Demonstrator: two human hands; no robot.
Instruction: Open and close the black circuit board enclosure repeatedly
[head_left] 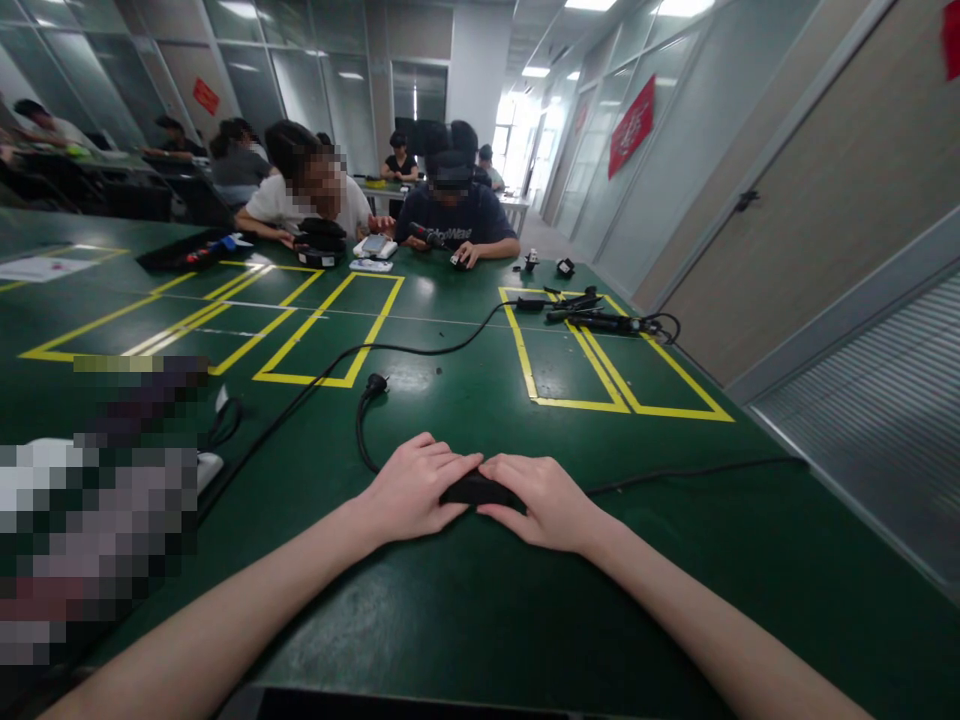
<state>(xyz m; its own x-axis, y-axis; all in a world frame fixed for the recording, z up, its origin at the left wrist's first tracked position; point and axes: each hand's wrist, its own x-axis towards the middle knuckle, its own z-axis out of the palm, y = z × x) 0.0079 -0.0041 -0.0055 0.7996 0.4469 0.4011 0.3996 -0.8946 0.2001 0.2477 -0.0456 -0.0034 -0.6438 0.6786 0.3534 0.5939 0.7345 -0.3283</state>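
Note:
A black power adapter [480,490] lies on the green table [420,620], with both hands around it. My left hand [424,485] grips its left end, the thumb along the near side and the fingers over the top. On its right end my right hand [540,500] is closed in the same way, and the fingertips of the two hands nearly meet. A black cable with a plug [377,384] comes out near my left hand. From beside my right hand another thin black cable [697,470] runs to the table's right edge.
Yellow tape rectangles [345,382] mark the table. A long black cable [420,350] crosses it to a bundle of black tools and cords [600,318]. Two people sit across, handling small devices. Blurred items lie at the left.

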